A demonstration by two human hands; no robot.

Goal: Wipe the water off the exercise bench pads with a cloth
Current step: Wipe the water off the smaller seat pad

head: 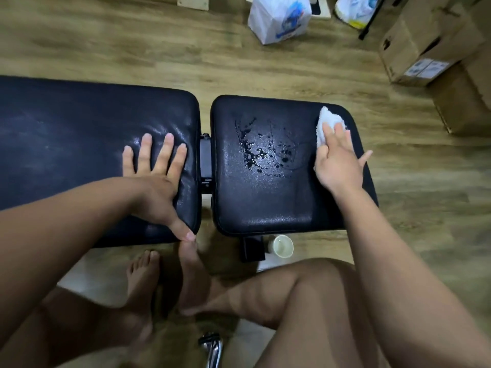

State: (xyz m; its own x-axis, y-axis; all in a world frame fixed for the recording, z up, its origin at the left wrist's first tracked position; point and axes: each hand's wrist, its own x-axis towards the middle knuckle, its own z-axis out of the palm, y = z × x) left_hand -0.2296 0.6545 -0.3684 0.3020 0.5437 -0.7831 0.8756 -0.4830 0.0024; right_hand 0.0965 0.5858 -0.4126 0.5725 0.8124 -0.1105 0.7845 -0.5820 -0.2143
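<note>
Wood-plank floor (186,49) with cardboard boxes (425,41) and plastic bags (279,18).

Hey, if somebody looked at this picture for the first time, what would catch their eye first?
Most striking are the glistening beads of water in the middle of the smaller right pad. The right hand presses a white cloth near that pad's far right corner, apart from the wet patch. The left hand lies flat, spread wide, on the longer left pad, beside the gap.

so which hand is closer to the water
Right. The right hand presses the cloth just right of the water; the left hand lies flat on the other pad.
</note>
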